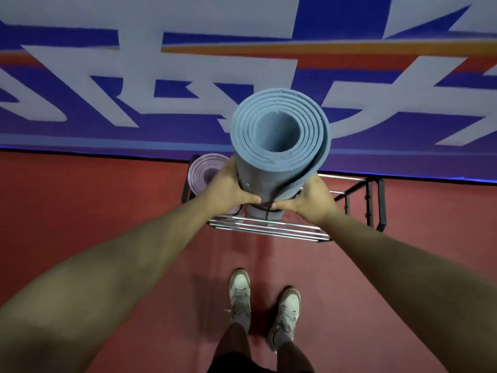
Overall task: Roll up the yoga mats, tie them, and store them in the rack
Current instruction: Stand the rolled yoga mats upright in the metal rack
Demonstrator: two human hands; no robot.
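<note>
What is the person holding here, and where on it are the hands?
A rolled blue yoga mat, held upright. The left hand and right hand grip its lower part from opposite sides, thumbs near the dark strap round it.

A blue mat is rolled into a thick tube and stands upright between the left hand and the right hand, which grip its lower part from either side. Its top end shows spiral layers round a hollow core. A dark strap circles the roll at thumb level, with a loose end hanging between the thumbs. A purple mat, also rolled, stands upright just beyond the left hand, inside the rack. The rack, chrome bars on a black frame, sits directly below both hands and extends past the right hand.
</note>
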